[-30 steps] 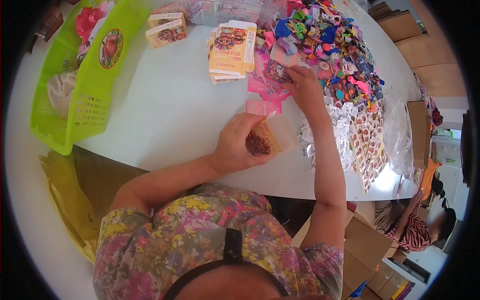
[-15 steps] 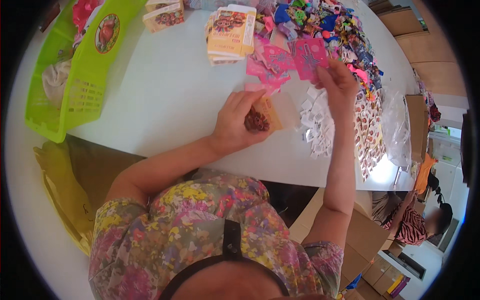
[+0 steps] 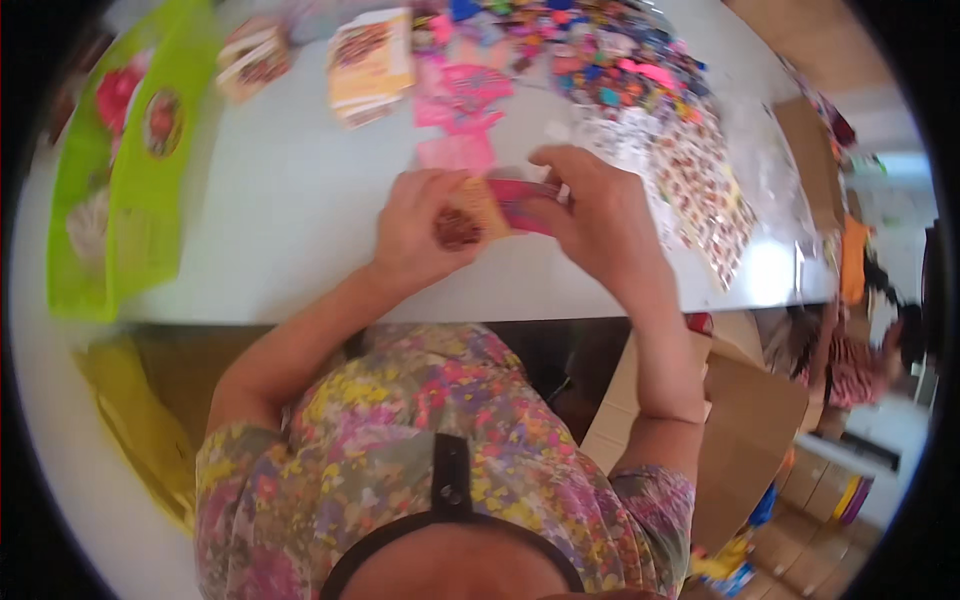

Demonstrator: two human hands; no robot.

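My left hand (image 3: pixel 408 222) grips a small yellow printed box (image 3: pixel 472 222), with its fingers wrapped round the far side. A pink printed card (image 3: pixel 524 206) is pinched in my right hand (image 3: pixel 605 222). The card's left end meets the right end of the box; blur hides whether it is inside. Just beyond my hands lie more pink cards (image 3: pixel 463 98) in a loose spread. A stack of yellow printed boxes (image 3: pixel 371 65) stands past them to the left.
A green plastic basket (image 3: pixel 150 225) stands at the left edge. Small colourful trinkets (image 3: pixel 620 65) heap at the far right. Nearer lie small white pieces (image 3: pixel 625 135) and printed stickers (image 3: pixel 705 185). Cardboard boxes (image 3: pixel 745 440) stand below the table; another person (image 3: pixel 855 365) is at the far right.
My right hand has brought the pink card from the card pile down and left to the yellow box. The whole view has shifted, and the picture is now blurred.
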